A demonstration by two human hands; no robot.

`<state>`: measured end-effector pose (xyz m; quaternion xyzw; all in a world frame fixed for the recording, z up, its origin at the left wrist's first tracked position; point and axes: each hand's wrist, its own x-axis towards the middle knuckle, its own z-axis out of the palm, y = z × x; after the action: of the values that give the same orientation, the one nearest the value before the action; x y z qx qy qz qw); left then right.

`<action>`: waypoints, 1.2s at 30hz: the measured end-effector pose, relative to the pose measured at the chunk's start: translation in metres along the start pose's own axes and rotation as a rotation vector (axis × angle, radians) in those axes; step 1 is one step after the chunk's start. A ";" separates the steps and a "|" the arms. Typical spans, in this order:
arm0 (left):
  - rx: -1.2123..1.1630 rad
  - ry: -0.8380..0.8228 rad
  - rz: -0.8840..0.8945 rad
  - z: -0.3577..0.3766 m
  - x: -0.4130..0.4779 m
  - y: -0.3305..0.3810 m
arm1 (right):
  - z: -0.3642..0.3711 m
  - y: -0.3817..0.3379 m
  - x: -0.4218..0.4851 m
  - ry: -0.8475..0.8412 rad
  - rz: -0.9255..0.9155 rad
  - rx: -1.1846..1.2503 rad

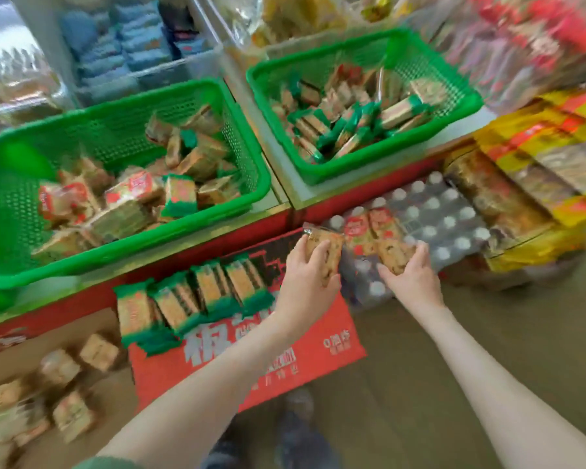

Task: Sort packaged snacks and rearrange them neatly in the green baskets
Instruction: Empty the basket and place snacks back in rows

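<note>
Head view: left green basket (126,252) and right green basket (369,170) sit on a red-edged worktop (278,184). Over a shrink-wrapped bottle pack (447,211) on the floor (454,367), left grip (307,269) clasps one snack packet (318,240), right grip (411,277) another packet (394,253).

Snack packets (129,198) in basket (14,211)

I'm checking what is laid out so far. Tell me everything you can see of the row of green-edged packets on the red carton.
The row of green-edged packets looks like four clear-film packs with green sealed ends, each showing tan, biscuit-like contents. They lie side by side, slightly overlapping and slanted, on the printed flap of the red carton. The wrist of the left hand crosses at the row's right end; contact cannot be told.
</note>
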<state>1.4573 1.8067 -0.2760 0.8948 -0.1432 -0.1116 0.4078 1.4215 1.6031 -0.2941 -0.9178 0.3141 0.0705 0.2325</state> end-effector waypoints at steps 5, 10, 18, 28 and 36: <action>-0.024 0.022 -0.133 0.064 0.068 0.015 | -0.006 0.033 0.081 0.049 0.128 0.146; -0.074 0.063 -0.274 0.113 0.109 0.022 | 0.007 0.032 0.133 -0.004 0.046 0.168; 0.045 -0.194 -0.180 0.139 0.110 0.008 | 0.027 0.031 0.133 -0.191 -0.169 -0.075; 0.269 -0.161 -0.104 0.126 0.106 0.017 | 0.006 0.007 0.113 0.049 -0.360 -0.183; 0.161 0.090 0.159 0.023 0.066 -0.006 | 0.010 -0.073 0.053 0.180 -0.580 0.000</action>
<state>1.5127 1.7717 -0.3012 0.9146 -0.2038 -0.0271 0.3482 1.5085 1.6298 -0.2896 -0.9717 0.0584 -0.0806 0.2140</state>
